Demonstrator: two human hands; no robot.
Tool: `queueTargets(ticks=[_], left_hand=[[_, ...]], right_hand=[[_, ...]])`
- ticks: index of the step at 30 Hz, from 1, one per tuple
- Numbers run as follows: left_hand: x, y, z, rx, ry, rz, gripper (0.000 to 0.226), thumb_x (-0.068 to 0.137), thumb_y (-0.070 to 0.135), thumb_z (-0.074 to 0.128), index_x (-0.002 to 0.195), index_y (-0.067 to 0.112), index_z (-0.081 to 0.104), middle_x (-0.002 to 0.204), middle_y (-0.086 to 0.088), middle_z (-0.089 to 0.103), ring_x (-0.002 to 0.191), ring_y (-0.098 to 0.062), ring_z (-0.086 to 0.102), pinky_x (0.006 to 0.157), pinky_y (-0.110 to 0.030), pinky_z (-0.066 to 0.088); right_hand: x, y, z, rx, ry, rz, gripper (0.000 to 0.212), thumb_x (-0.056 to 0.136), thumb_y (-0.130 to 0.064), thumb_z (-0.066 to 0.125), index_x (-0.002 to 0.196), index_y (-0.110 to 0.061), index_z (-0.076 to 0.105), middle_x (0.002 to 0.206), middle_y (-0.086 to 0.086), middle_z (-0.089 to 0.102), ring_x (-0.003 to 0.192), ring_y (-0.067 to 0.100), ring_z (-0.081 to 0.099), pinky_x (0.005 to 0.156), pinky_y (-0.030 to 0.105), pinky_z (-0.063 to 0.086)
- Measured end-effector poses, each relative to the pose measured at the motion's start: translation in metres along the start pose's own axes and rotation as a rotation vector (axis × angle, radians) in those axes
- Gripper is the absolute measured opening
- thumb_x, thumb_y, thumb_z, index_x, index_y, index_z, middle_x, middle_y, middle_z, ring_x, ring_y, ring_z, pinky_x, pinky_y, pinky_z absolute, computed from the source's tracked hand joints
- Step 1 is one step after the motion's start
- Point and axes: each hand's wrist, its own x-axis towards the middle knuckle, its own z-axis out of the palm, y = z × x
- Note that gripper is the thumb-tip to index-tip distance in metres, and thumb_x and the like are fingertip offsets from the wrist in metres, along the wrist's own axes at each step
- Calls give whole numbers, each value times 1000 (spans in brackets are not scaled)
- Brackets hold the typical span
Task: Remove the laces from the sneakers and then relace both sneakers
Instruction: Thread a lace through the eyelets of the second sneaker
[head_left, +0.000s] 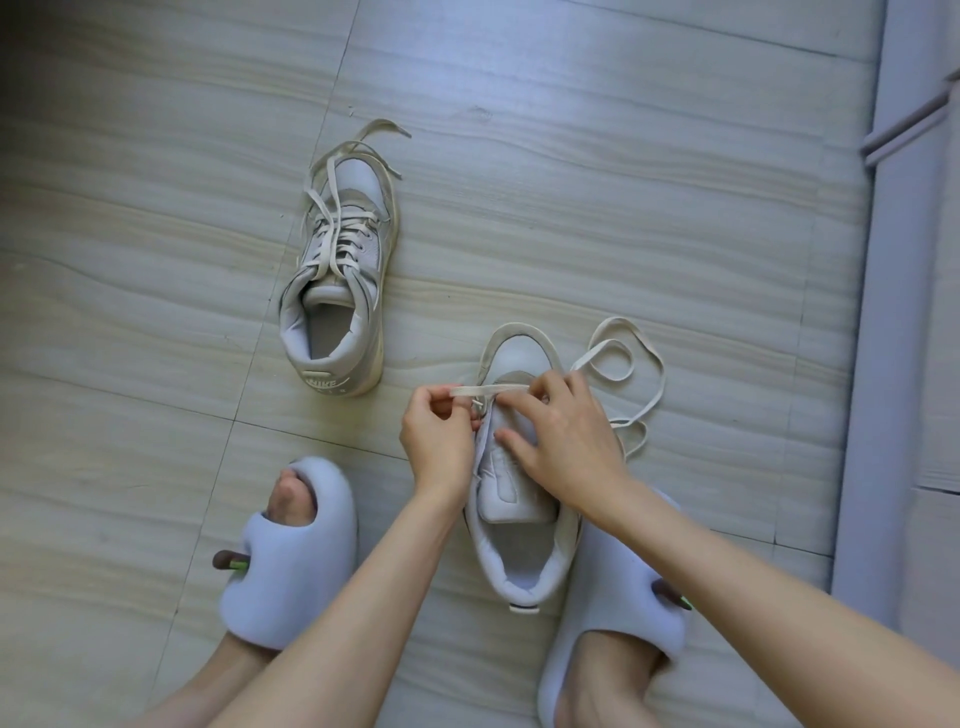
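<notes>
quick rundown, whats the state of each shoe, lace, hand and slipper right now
far sneaker: upright on the floor, laced, ends loose
near sneaker: upright, eyelets mostly bare, tongue exposed
its lace: stretched between both hands at the toe end, rest looped on the floor
left hand: pinches the lace
right hand: pinches the lace, fingers on the tongue
slippers: on the feet

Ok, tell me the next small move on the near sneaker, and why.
Probably pull the lace through evenly: the left hand and right hand pinch it taut across the near sneaker by the lowest eyelets, with the slack looped on the floor.
</notes>
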Motion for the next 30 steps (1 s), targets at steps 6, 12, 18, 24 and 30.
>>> queueTargets(ticks=[6, 12, 18, 24, 30], left_hand=[[0, 1, 4, 107, 4, -5, 13, 85, 5, 62, 78, 15, 57, 83, -11, 66, 82, -29, 63, 84, -42, 52], [-4, -1, -1, 136, -68, 23, 14, 88, 16, 63, 84, 4, 69, 82, -12, 69, 79, -22, 60, 82, -42, 50], [-16, -7, -11, 183, -285, 154, 18, 87, 16, 65, 102, 26, 67, 98, 1, 54, 91, -9, 61, 88, -21, 45], [-3, -2, -19, 360, -350, 240, 21, 93, 10, 52, 107, 16, 68, 102, -4, 54, 85, -7, 56, 73, -1, 38], [-3, -3, -20, 352, -343, 223, 20, 94, 11, 50, 98, 8, 70, 103, -11, 57, 84, 8, 52, 76, -5, 40]], right_hand=[[-1, 1, 2, 23, 8, 19, 38, 88, -41, 59, 124, -29, 59, 107, 3, 51, 105, 24, 40, 90, 36, 38], [-2, 3, 5, 75, 27, 29, 36, 86, -39, 62, 120, -27, 62, 105, 4, 52, 103, 25, 41, 88, 37, 39], [-2, 8, 6, 180, 34, 52, 36, 86, -37, 63, 120, -28, 64, 104, 4, 52, 104, 25, 40, 88, 36, 40], [0, 8, 8, 158, 12, 65, 38, 85, -38, 64, 122, -31, 62, 104, 2, 50, 104, 23, 39, 90, 34, 37], [-1, 5, 8, 47, 10, 41, 37, 87, -43, 60, 123, -35, 60, 104, 0, 49, 105, 22, 39, 87, 34, 37]])
